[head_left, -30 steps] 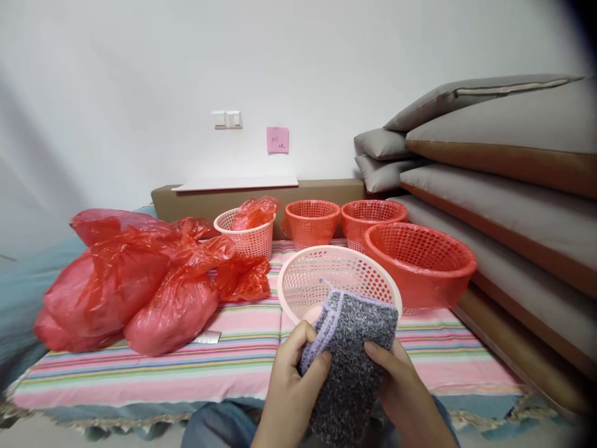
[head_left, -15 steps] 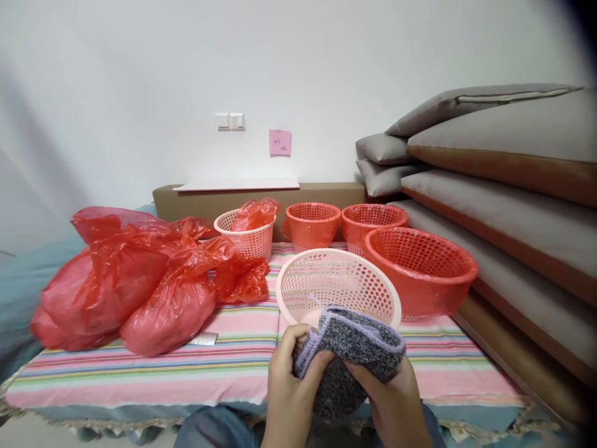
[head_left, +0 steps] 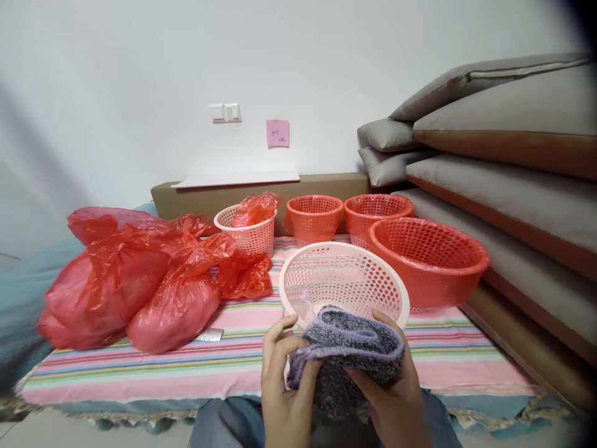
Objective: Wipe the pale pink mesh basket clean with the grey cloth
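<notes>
Between both hands is a folded dark grey towel (head_left: pixel 345 379) with a lilac stitched edge, held above my lap at the table's front. My left hand (head_left: pixel 286 379) pinches its left side, thumb in front and fingers at the edge and behind. At the right side, my right hand (head_left: pixel 396 389) grips the towel with the thumb across its front; most of the other fingers are hidden behind it. Just beyond stands a pale pink perforated basket (head_left: pixel 342 274), its front partly covered by the towel. What lies inside the basket's bottom is hidden.
Red plastic bags (head_left: pixel 140 280), bulging, lie on the left of the striped cloth (head_left: pixel 153 379). Red baskets (head_left: pixel 429 261) stand at the right and back. Behind the bags is another pale pink basket (head_left: pixel 252 236) with a red bag. Grey cushions (head_left: pixel 508 149) are stacked at the right.
The towel's folded top edge has opened and tilted, showing more of its layers. My left fingers have loosened and spread at its edge. The whole view has shifted slightly.
</notes>
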A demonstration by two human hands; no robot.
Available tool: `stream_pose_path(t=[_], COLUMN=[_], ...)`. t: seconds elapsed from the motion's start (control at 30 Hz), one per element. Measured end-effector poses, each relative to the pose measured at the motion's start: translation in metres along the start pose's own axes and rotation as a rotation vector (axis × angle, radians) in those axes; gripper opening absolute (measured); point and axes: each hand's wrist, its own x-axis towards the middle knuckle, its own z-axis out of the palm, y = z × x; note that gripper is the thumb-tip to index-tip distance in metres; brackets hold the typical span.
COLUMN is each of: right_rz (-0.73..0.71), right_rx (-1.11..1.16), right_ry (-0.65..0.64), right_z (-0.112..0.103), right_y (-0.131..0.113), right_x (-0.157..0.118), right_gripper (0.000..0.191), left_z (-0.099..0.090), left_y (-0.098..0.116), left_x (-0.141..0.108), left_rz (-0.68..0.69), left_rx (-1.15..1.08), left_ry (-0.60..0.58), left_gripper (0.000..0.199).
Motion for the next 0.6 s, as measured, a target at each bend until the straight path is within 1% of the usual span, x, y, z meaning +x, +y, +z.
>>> stream_pose_path(t=[0.1,0.17,0.2,0.23,0.27,0.33,0.4,0.47,0.53,0.6], right_rz=[0.056,0.095,0.11,0.12,0.125,0.146,0.184,0.225,0.263,0.303], right_rx=[0.013,0.028,0.035,0.036,0.031,0.01,-0.003,0.003,0.011,0.023], right_ry=[-0.009,-0.005,-0.002,0.004,0.007,0.006,-0.004,-0.014,-0.016,-0.056], right_z=[0.004,0.007,0.008,0.01,0.012,0.016,0.02,0.024,0.026,0.026], right_y=[-0.007,-0.012,-0.015,-0.018,-0.02,-0.025,-0.028,-0.029,-0.028,-0.025], right_x=[-0.002,-0.003,-0.003,-0.003,-0.003,-0.003,-0.004,-0.005,-0.006,-0.007], right_gripper=[0.072,0.074,0.075,0.076,0.077,0.077,0.077,0.076,0.075,0.073], left_z=[-0.005,-0.006,-0.006,-0.006,-0.005,-0.004,-0.003,-0.002,-0.001,0.001], left_y=[-0.004,-0.003,-0.002,-0.001,0.0,0.001,0.0,-0.003,-0.006,-0.007], left_x=[0.001,0.003,0.004,0.005,0.006,0.007,0.008,0.007,0.006,0.006], left_rz=[-0.102,-0.191,-0.236,-0.271,-0.294,-0.318,-0.34,-0.378,-0.44,-0.528], left_rx=[-0.084,-0.178,-0.208,-0.219,-0.215,-0.181,-0.152,-0.156,-0.19,-0.238], left_ry=[-0.063,-0.128,-0.167,-0.204,-0.238,-0.268,-0.241,-0.186,-0.116,-0.016], left_gripper=[0.027,0.045,0.051,0.052,0.048,0.035,0.031,0.034,0.039,0.048])
